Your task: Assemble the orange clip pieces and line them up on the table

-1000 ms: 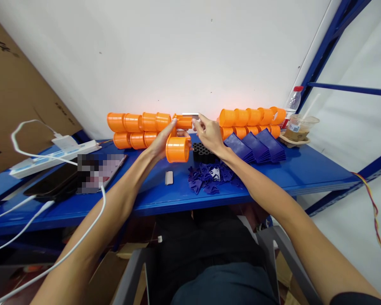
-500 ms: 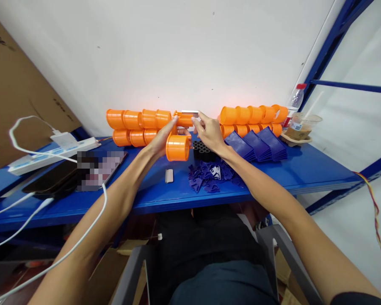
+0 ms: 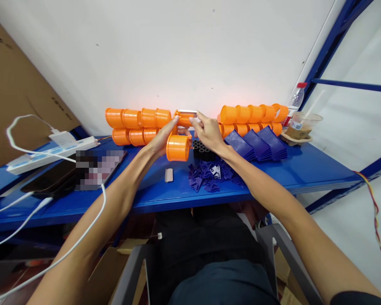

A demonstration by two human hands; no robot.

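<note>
My left hand (image 3: 161, 139) is wrapped round an orange plastic part (image 3: 178, 148), which has a cup-shaped end at the bottom and a narrower bar at the top. Its thumb presses near the left end of that bar. A thin silvery strip (image 3: 188, 113) lies along the bar's upper edge. My right hand (image 3: 209, 132) pinches at the right end, with the index fingertip on the strip and the thumb against the bar. Below, a small grey plate (image 3: 169, 175) rests alone on the blue table (image 3: 152, 195).
Orange cups (image 3: 131, 118) are stacked in rows on the left, more orange cups (image 3: 241, 114) on the right. Black rings (image 3: 200, 148), dark-blue pieces (image 3: 206, 176) and blue sheets (image 3: 257, 146) lie nearby. Phones (image 3: 51, 178), a power strip (image 3: 53, 154), a bottle (image 3: 295, 101) and drink cup (image 3: 303, 125) flank them.
The silvery strip has slid slightly left along the orange bar, and my right fingertips have moved left with it. My left hand keeps its hold on the orange part.
</note>
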